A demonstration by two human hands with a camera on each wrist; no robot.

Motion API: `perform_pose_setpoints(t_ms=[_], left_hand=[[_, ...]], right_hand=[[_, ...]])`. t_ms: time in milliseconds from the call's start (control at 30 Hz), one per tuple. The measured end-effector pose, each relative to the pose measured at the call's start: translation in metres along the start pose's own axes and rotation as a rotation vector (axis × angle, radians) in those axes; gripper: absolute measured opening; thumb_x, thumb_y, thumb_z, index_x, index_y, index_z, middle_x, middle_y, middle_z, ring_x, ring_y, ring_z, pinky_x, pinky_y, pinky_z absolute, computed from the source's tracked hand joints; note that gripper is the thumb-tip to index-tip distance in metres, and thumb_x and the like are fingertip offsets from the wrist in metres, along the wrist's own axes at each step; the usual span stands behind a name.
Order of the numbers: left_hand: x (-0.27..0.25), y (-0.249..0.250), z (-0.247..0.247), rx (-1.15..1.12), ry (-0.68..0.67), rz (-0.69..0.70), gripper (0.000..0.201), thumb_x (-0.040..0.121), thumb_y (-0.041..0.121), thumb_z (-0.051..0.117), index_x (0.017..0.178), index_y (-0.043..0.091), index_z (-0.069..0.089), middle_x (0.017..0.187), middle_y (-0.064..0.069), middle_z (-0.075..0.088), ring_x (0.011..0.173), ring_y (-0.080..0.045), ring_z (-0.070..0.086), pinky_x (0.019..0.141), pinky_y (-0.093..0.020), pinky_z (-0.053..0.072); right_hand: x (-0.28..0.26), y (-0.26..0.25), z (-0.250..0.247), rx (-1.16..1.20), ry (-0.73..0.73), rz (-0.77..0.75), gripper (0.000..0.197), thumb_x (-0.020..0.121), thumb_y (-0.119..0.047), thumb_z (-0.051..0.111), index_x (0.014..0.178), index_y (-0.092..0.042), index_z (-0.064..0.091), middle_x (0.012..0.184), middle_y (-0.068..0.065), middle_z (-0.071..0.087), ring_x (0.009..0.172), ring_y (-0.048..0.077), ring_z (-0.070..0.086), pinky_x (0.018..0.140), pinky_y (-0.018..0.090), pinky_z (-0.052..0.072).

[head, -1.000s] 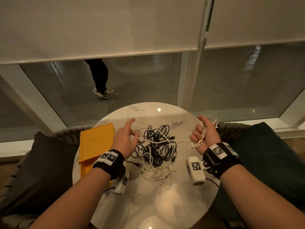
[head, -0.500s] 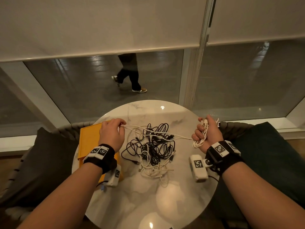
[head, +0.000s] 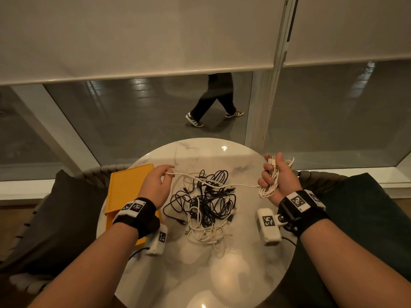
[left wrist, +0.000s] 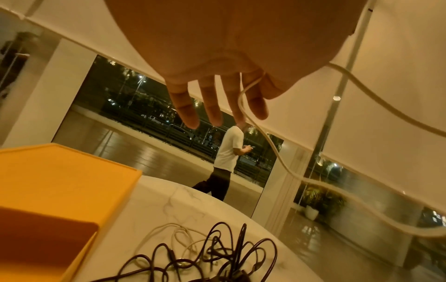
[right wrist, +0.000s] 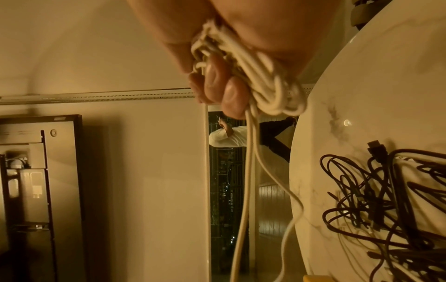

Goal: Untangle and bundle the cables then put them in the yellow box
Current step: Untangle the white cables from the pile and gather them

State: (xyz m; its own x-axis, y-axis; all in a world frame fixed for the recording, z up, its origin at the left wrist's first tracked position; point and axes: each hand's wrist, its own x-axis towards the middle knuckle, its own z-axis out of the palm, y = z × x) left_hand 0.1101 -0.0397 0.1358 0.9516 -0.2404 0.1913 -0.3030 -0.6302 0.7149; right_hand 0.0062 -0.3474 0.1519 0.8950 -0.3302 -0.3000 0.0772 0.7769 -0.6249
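Observation:
One white cable point(head: 222, 186) hangs taut above the round marble table point(head: 222, 274). My left hand point(head: 170, 172) pinches its free end between thumb and forefinger, just right of the yellow box point(head: 124, 190). My right hand point(head: 270, 172) grips the coiled rest of that cable over the table's right rim, fingers curled round the loops point(right wrist: 265, 85). In the left wrist view the cable point(left wrist: 277, 150) crosses the fingers point(left wrist: 212, 106), which lie loosely spread. A tangle point(head: 209, 203) of black and white cables lies mid-table below the span, also seen near the box point(left wrist: 60, 181).
Dark cushioned chairs flank the table at left point(head: 55, 218) and right point(head: 367, 207). A glass wall with lowered blinds stands beyond the far rim. A person point(head: 213, 103) walks past outside the glass. The table's near half point(head: 200, 263) is bare marble.
My left hand drew the cable's end left from the pile toward the yellow box, then eased back slightly. The right hand stayed put with the coil. The person outside walked right.

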Motion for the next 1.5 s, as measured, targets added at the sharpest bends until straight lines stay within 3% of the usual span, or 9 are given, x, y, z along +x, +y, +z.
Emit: perform_pose_setpoints(t_ms=[200, 400, 567, 700, 833, 1000, 1233, 1367, 1500], left_hand=[[0.002, 0.009, -0.014, -0.232, 0.130, -0.145, 0.017, 0.103, 0.029, 0.047, 0.104, 0.018, 0.059, 0.093, -0.003, 0.062, 0.079, -0.017, 0.054, 0.066, -0.026, 0.045], [0.007, 0.019, -0.013, -0.757, 0.111, -0.351, 0.049, 0.108, 0.040, 0.024, 0.100, 0.012, 0.063, 0.108, -0.017, 0.070, 0.088, -0.028, 0.065, 0.075, -0.037, 0.053], [0.004, 0.043, -0.019, -1.247, -0.019, -0.408, 0.041, 0.106, 0.045, 0.024, 0.091, 0.014, 0.046, 0.090, -0.018, 0.074, 0.088, -0.037, 0.072, 0.089, -0.050, 0.054], [0.008, 0.051, -0.017, -1.419, -0.108, -0.393, 0.030, 0.107, 0.038, 0.030, 0.087, 0.018, 0.040, 0.051, 0.003, 0.030, 0.044, -0.015, 0.033, 0.059, -0.035, 0.052], [0.011, 0.051, -0.015, -1.401, -0.191, -0.399, 0.029, 0.104, 0.035, 0.031, 0.093, 0.015, 0.048, 0.064, 0.004, 0.027, 0.055, -0.012, 0.021, 0.055, -0.027, 0.025], [0.008, 0.051, 0.005, -1.054, -0.216, -0.259, 0.023, 0.105, 0.027, 0.033, 0.083, 0.020, 0.037, 0.065, 0.005, 0.034, 0.057, -0.013, 0.029, 0.052, -0.027, 0.029], [-0.010, 0.079, 0.035, -0.767, -0.314, -0.167, 0.032, 0.107, 0.031, 0.031, 0.113, 0.019, 0.060, 0.065, 0.009, 0.042, 0.056, -0.008, 0.036, 0.052, -0.022, 0.033], [-0.019, 0.095, 0.046, -0.721, -0.399, -0.148, 0.040, 0.107, 0.023, 0.036, 0.146, 0.028, 0.040, 0.072, 0.007, 0.049, 0.064, -0.006, 0.046, 0.060, -0.020, 0.043], [-0.023, 0.101, 0.056, -0.691, -0.477, -0.123, 0.046, 0.106, 0.032, 0.036, 0.151, 0.026, 0.033, 0.115, -0.003, 0.067, 0.102, -0.014, 0.066, 0.089, -0.028, 0.055]], right_hand=[[0.000, 0.003, -0.005, -0.161, 0.068, -0.023, 0.012, 0.096, -0.022, 0.061, 0.092, -0.012, 0.055, 0.051, -0.006, 0.029, 0.039, 0.007, 0.026, 0.039, 0.020, 0.025], [0.004, 0.021, -0.004, -0.078, 0.115, 0.015, 0.032, 0.102, -0.039, 0.050, 0.084, -0.013, 0.053, 0.050, -0.005, 0.040, 0.039, 0.007, 0.040, 0.040, 0.021, 0.038], [0.000, 0.042, -0.007, -0.248, 0.142, 0.007, 0.030, 0.100, -0.037, 0.055, 0.085, -0.011, 0.054, 0.042, -0.005, 0.027, 0.033, 0.008, 0.023, 0.037, 0.022, 0.023], [-0.004, 0.055, -0.010, -0.327, 0.146, -0.037, 0.027, 0.093, -0.011, 0.066, 0.117, 0.000, 0.060, 0.047, -0.004, 0.031, 0.035, 0.007, 0.027, 0.037, 0.020, 0.028], [-0.009, 0.059, -0.004, -0.436, 0.153, -0.068, 0.028, 0.099, -0.030, 0.060, 0.089, -0.003, 0.063, 0.050, 0.000, 0.040, 0.040, 0.011, 0.033, 0.042, 0.023, 0.032], [-0.014, 0.061, 0.011, -0.446, 0.093, -0.070, 0.044, 0.085, -0.052, 0.064, 0.067, -0.012, 0.054, 0.049, 0.001, 0.039, 0.041, 0.014, 0.039, 0.052, 0.031, 0.046], [-0.023, 0.067, 0.038, -0.645, -0.057, -0.145, 0.032, 0.087, -0.040, 0.072, 0.098, -0.010, 0.067, 0.057, -0.005, 0.044, 0.049, 0.012, 0.039, 0.048, 0.027, 0.038], [-0.030, 0.067, 0.049, -0.641, -0.134, -0.180, 0.033, 0.086, -0.029, 0.074, 0.114, -0.013, 0.071, 0.067, 0.000, 0.063, 0.055, 0.015, 0.052, 0.050, 0.024, 0.044], [-0.032, 0.065, 0.051, -0.558, -0.214, -0.163, 0.030, 0.088, -0.016, 0.072, 0.116, -0.007, 0.070, 0.102, 0.015, 0.076, 0.096, 0.029, 0.074, 0.079, 0.035, 0.061]])
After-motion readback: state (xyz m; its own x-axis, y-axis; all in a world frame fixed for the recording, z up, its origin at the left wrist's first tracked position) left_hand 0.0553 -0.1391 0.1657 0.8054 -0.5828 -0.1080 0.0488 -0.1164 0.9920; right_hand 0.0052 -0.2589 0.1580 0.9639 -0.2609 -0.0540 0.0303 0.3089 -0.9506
